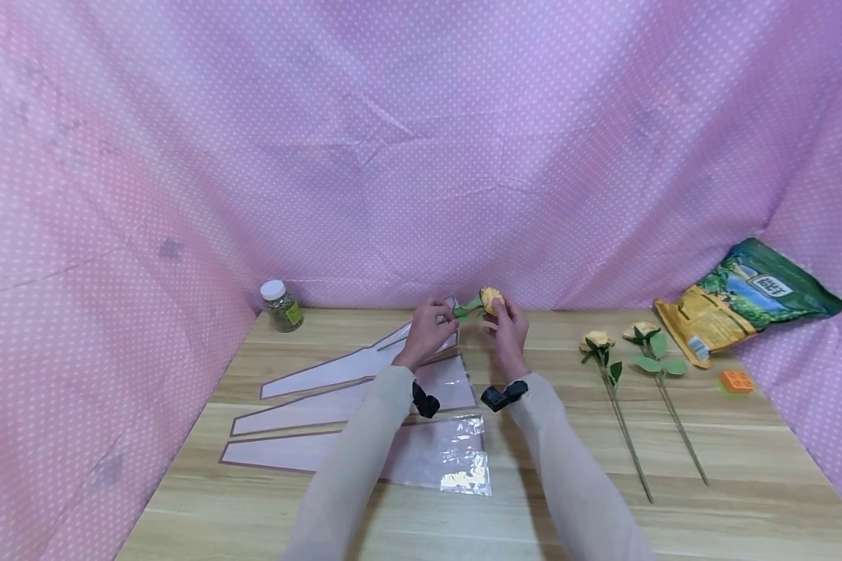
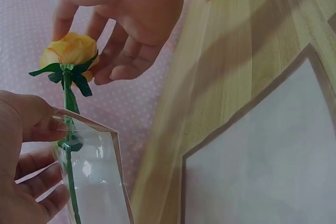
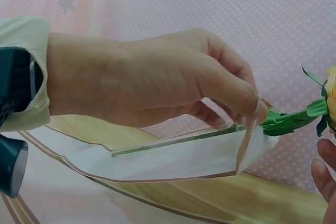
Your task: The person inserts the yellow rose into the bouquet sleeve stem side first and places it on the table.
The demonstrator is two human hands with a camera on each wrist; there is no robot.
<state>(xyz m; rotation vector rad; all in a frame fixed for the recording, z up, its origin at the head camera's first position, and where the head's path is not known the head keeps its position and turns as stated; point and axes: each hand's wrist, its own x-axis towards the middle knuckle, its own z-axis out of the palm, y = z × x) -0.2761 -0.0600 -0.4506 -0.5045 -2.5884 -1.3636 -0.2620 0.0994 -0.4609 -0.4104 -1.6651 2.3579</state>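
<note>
A yellow artificial rose has its green stem inside a clear flower sleeve with a brown border. My left hand pinches the sleeve's open end between thumb and fingers, beside the stem. My right hand holds the rose's head, its fingers curled round the petals. In the left wrist view the bloom and its upper leaves stick out beyond the sleeve's mouth, while the stem runs down within it. The fingers' exact contact behind the bloom is partly hidden.
Two more flower sleeves lie flat, partly under my left arm. On the right lie two yellow roses, a green and yellow bag and an orange block. A white-capped jar stands back left, before a pink dotted cloth.
</note>
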